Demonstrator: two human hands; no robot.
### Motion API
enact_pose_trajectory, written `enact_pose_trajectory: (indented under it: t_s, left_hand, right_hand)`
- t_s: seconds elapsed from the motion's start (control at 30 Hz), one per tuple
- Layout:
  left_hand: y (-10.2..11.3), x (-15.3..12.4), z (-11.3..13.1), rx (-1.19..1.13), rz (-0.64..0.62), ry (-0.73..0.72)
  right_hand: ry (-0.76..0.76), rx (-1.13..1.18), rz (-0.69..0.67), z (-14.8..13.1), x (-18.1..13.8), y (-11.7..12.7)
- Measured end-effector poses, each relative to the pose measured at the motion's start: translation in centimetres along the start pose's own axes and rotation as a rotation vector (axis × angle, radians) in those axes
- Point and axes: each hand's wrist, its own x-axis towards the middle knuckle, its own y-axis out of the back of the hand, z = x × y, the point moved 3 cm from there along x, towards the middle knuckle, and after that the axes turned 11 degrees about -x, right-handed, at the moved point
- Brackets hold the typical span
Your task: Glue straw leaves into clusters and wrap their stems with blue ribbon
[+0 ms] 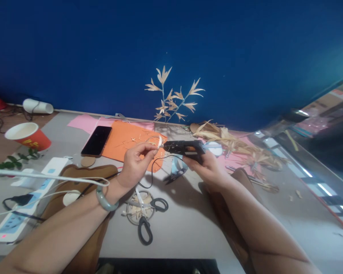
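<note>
One black glue gun (pixel 185 147) sits at mid-frame, wrapped in the right hand's (pixel 208 168) grip; just left, the left hand (pixel 137 163) pinches a pale sliver (pixel 160 141), apparently husk, too blurred to be sure. A slip could burn the fingertips (pixel 153 151) near the nozzle (pixel 164 146); a tug could catch the cable (pixel 152 172) on the scissors (pixel 144 219) below.
</note>
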Motion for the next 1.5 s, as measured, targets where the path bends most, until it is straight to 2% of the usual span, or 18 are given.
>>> enact_pose_trajectory:
  t_s: [0.57, 0.87, 1.0, 1.1, 1.2, 1.27, 1.4, 1.5]
  left_hand:
    - [0.0, 0.0, -0.1, -0.02, 0.016, 0.035]
    - [0.0, -0.1, 0.1, -0.024, 0.002, 0.022]
    - [0.0, 0.0, 0.0, -0.037, 0.027, 0.071]
    - [0.1, 0.2, 0.1, -0.067, 0.054, 0.12]
    - [0.1, 0.5, 0.2, -0.104, 0.082, 0.157]
    - [0.2, 0.5, 0.2, -0.124, 0.098, 0.18]
    - [0.3, 0.6, 0.1, -0.121, 0.11, 0.192]
    - [0.3, 0.6, 0.1, -0.103, 0.115, 0.196]
  right_hand:
    - [-0.006, 0.017, -0.062, -0.2, 0.0, -0.1]
    - [-0.005, 0.033, 0.04, -0.1, 0.1, -0.2]
    - [-0.018, 0.037, 0.077, 0.0, -0.1, -0.1]
    - [-0.031, 0.008, 0.155, 0.5, -0.2, 0.1]
    - [0.004, -0.083, 0.3, 1.0, 0.0, 0.5]
    - [0.057, -0.193, 0.344, 1.1, 0.2, 0.7]
    - [0.069, -0.485, 0.243, 1.5, 0.7, 0.2]
    - [-0.024, -0.671, 0.128, 2.5, 1.0, -0.4]
